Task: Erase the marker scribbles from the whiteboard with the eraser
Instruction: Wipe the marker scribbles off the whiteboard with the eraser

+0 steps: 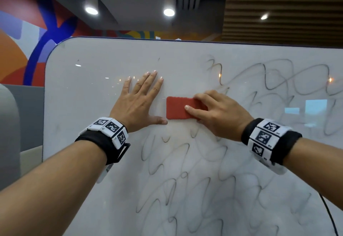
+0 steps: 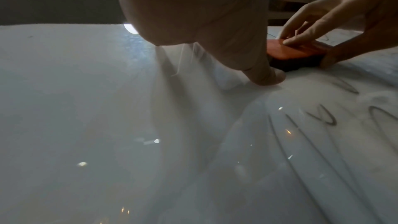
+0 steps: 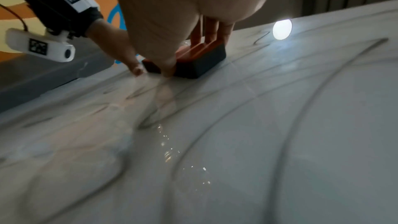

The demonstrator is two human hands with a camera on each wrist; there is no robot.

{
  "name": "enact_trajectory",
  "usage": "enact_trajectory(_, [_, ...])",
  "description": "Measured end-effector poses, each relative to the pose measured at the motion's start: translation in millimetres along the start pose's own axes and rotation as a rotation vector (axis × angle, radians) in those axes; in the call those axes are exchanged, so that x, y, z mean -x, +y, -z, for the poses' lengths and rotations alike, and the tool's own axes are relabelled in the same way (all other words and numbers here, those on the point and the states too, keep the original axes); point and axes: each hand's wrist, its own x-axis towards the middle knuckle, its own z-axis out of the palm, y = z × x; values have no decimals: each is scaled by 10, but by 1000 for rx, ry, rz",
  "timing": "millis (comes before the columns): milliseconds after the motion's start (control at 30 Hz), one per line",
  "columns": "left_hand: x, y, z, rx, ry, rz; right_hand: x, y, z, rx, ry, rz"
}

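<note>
A white whiteboard (image 1: 92, 91) stands upright before me. Grey marker scribbles (image 1: 278, 79) cover its right side and lower half (image 1: 176, 180); the upper left is wiped. My right hand (image 1: 213, 113) grips a red eraser (image 1: 174, 107) with dark felt (image 3: 200, 65) and holds it flat against the board, fingers over its back, thumb at its lower edge. My left hand (image 1: 141, 102) lies open and flat on the board just left of the eraser, fingers spread. Its thumb (image 2: 264, 77) reaches toward the eraser (image 2: 286, 52).
The board's rounded top left corner (image 1: 55, 50) borders a colourful wall mural (image 1: 27, 50). A grey padded shape (image 1: 9, 133) stands at the far left. Ceiling lamps (image 1: 168, 12) reflect on the glossy surface. A thin dark cable (image 1: 330, 215) hangs at the lower right.
</note>
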Motion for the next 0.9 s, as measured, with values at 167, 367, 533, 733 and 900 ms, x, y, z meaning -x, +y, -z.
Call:
enact_trajectory(167, [-22, 17, 10, -1, -17, 6, -265, 463, 193, 20, 41, -174])
enact_trajectory(367, [-26, 26, 45, 0, -9, 7, -127, 58, 35, 13, 70, -204])
enact_trajectory(533, [-34, 20, 45, -5, -15, 7, -173, 285, 110, 37, -11, -1])
enact_trajectory(733, [-31, 26, 37, -10, -25, 11, -444, 519, 293, 27, 63, -426])
enact_trajectory(900, [-23, 32, 30, 3, 3, 10, -200, 218, 100, 9, -10, -143])
